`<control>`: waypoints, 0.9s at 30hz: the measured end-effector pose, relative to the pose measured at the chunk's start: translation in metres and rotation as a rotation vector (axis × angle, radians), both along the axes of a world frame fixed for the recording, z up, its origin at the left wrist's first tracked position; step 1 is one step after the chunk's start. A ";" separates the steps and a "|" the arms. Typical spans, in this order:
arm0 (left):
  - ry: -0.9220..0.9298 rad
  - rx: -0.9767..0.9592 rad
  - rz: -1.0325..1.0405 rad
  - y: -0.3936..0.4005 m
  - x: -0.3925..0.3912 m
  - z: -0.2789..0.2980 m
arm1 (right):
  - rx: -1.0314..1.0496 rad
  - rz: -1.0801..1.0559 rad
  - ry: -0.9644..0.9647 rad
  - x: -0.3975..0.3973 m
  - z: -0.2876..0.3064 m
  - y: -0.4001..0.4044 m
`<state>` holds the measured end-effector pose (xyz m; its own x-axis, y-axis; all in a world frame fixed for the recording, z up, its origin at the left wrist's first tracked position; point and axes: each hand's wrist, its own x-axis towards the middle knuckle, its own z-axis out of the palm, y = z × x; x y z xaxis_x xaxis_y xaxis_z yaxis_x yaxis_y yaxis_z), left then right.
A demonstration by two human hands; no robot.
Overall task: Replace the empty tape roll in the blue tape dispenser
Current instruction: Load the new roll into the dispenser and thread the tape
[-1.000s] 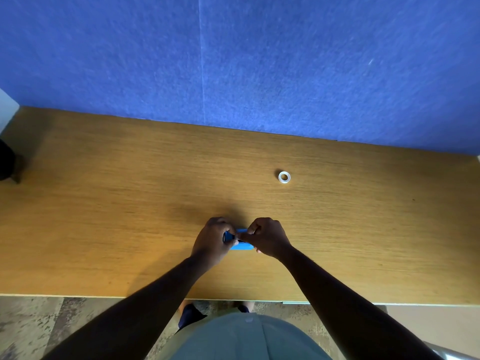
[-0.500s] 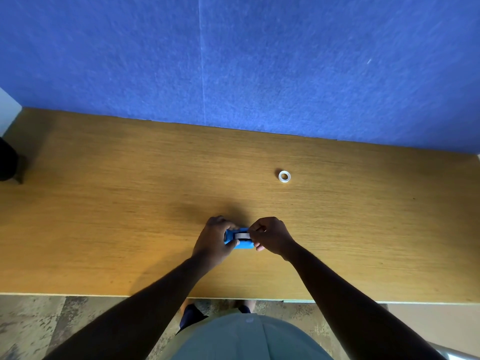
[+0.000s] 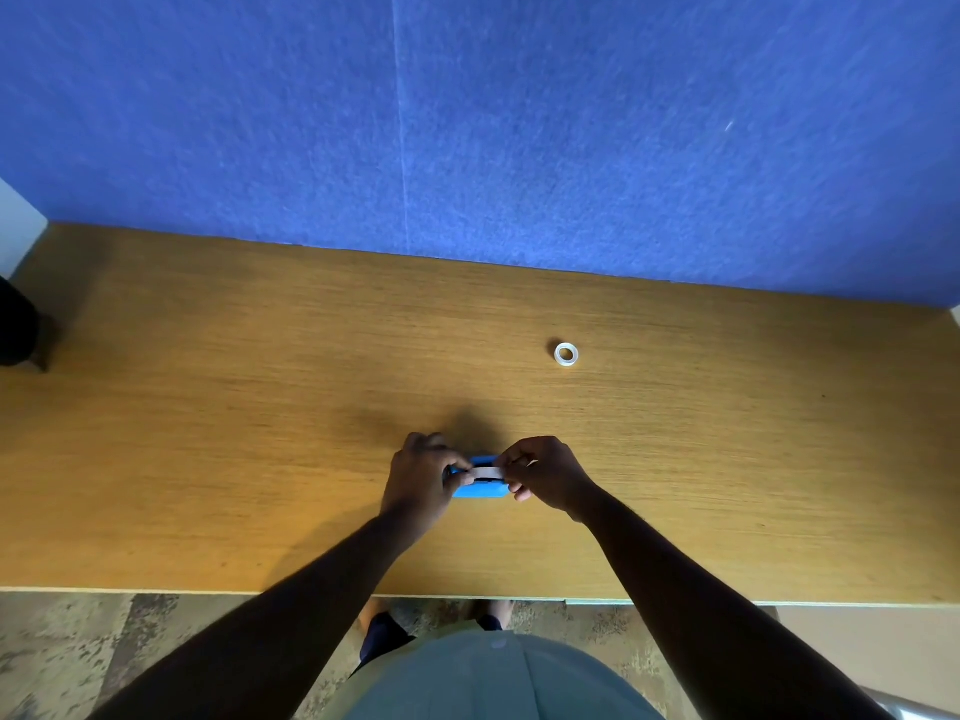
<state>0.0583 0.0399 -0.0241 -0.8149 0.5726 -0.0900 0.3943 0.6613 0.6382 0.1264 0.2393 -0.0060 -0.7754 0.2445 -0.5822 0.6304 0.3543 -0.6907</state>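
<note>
Head view, left hand (image 3: pixel 422 478): curled around the left end of the blue tape dispenser (image 3: pixel 480 490), fingers folded over its far side and thumb on the near side, clamped on it.
Right hand (image 3: pixel 545 472): at 3 o'clock from the dispenser, thumb and forefinger pinched together on the right end of a pale strip or roll edge (image 3: pixel 487 472) that runs across the dispenser's top; the other fingers are curled in.
Pale strip: it spans the gap between the two hands; I cannot tell whether it is a seated roll seen edge-on or a pulled length of tape.
Dispenser: it sits low between the hands, near the middle of the worktop (image 3: pixel 208 433); whether it rests on the wood or is lifted just off it I cannot tell.
Small ring-shaped tape roll (image 3: pixel 565 353): lying flat on the worktop at about 1 o'clock from the hands, well apart from them, with its hole facing up.
Blue felt panel (image 3: pixel 571 137): at 12 o'clock, upright along the worktop's far edge.
Dark object (image 3: pixel 15 330): at 9 o'clock, at the worktop's left edge, cut off by the frame.
</note>
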 end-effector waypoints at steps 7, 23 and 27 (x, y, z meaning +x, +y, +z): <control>0.005 -0.020 0.046 -0.001 0.000 0.000 | -0.008 -0.015 0.015 -0.001 -0.003 0.000; -0.177 -0.146 0.204 0.008 -0.007 0.003 | -0.085 -0.041 0.017 0.004 -0.004 0.004; -0.213 -0.114 0.235 0.007 -0.009 0.008 | -0.094 -0.051 0.015 0.003 -0.005 0.003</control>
